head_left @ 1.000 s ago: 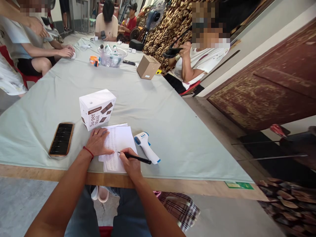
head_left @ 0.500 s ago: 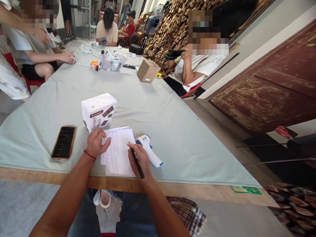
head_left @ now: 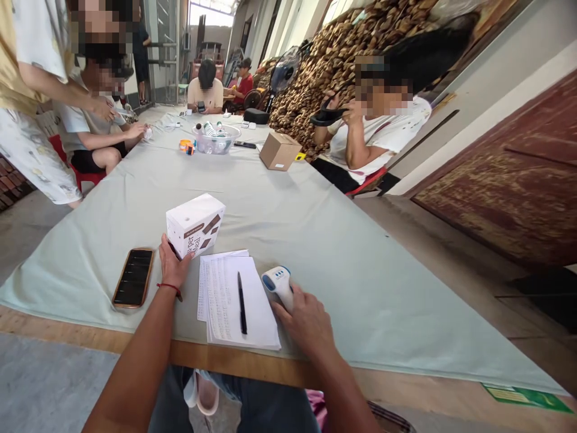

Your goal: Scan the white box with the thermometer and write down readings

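At the lower left corner of a white printed box (head_left: pixel 195 227), my left hand (head_left: pixel 174 266) grips it, thumb along the front and fingers at the side. My right hand (head_left: pixel 310 317) is wrapped round the handle of a white and blue infrared thermometer (head_left: pixel 278 281), whose head points away to the left. Between my hands lies a small stack of paper sheets (head_left: pixel 261 322), the top one with handwriting on its left part. A black pen (head_left: pixel 242 304) rests on that top sheet, untouched.
A phone (head_left: pixel 133 278) lies left of my left hand. Farther along the cloth-covered table (head_left: pixel 383 313) stand a cardboard box (head_left: pixel 280 151) and a clear plastic basin (head_left: pixel 211 144) with bottles, beside an orange item (head_left: pixel 186 146). Several people are around the table.
My right hand has let go of the pen, leaving it on the paper, and has taken hold of the thermometer. My left hand has moved from the paper's edge onto the white box.
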Action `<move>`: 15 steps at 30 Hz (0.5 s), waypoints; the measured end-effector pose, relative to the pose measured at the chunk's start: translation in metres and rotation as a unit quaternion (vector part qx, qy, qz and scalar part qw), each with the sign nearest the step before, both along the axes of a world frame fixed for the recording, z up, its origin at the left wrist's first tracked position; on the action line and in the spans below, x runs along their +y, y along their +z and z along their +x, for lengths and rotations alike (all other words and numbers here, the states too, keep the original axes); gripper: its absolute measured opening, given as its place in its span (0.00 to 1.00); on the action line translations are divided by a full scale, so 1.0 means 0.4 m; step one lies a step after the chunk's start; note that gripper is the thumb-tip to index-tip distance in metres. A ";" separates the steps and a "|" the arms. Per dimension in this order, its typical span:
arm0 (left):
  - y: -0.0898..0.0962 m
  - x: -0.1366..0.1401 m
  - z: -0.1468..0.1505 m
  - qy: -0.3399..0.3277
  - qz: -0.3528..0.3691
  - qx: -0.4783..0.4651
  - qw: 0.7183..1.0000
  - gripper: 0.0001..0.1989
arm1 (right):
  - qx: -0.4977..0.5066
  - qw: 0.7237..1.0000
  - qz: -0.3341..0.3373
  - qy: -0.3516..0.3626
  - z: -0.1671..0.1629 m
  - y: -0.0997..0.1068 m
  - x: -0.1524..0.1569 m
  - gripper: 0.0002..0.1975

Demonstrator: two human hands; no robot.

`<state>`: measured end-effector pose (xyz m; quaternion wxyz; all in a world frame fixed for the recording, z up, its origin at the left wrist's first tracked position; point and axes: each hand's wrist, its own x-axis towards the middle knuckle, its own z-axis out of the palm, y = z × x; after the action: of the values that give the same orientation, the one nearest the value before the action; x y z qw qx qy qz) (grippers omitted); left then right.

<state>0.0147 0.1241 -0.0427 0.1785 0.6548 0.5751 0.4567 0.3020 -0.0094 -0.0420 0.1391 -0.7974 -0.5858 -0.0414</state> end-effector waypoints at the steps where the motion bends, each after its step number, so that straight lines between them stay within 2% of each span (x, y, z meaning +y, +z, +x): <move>1: 0.003 -0.002 0.003 0.029 -0.003 -0.055 0.998 0.46 | 0.010 0.999 -0.044 -0.008 0.006 0.008 0.000 0.27; 3: 0.008 -0.007 0.008 0.052 0.013 -0.113 0.992 0.42 | 0.048 0.993 -0.104 -0.013 0.013 0.029 0.008 0.25; 5: 0.010 -0.010 0.007 0.052 0.045 -0.153 0.986 0.39 | 0.117 0.985 -0.126 -0.034 0.011 0.053 0.018 0.23; 6: 0.010 -0.012 0.006 0.046 0.057 -0.175 0.982 0.37 | 0.166 0.978 -0.116 -0.045 0.005 0.066 0.022 0.21; 8: 0.009 -0.014 0.003 0.014 0.065 -0.215 0.974 0.34 | 0.294 0.953 -0.042 -0.058 -0.019 0.094 0.023 0.21; 9: 0.008 -0.017 0.002 -0.009 0.062 -0.230 0.971 0.32 | 0.366 0.929 0.016 -0.056 -0.038 0.110 0.020 0.21; 11: 0.007 -0.023 0.003 -0.051 0.050 -0.239 0.968 0.29 | 0.499 0.857 0.127 -0.030 -0.086 0.144 0.013 0.21; 12: 0.007 -0.026 0.005 -0.066 0.043 -0.233 0.969 0.28 | 0.555 0.818 0.147 -0.010 -0.114 0.161 0.010 0.19; 15: 0.008 -0.032 0.008 -0.085 0.016 -0.199 0.976 0.30 | 0.673 0.727 0.118 0.075 -0.196 0.201 0.016 0.13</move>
<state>0.0181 0.1111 -0.0396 0.3168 0.6002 0.4626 0.5704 0.2236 -0.0030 0.0386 0.5920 -0.5471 -0.3868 0.4478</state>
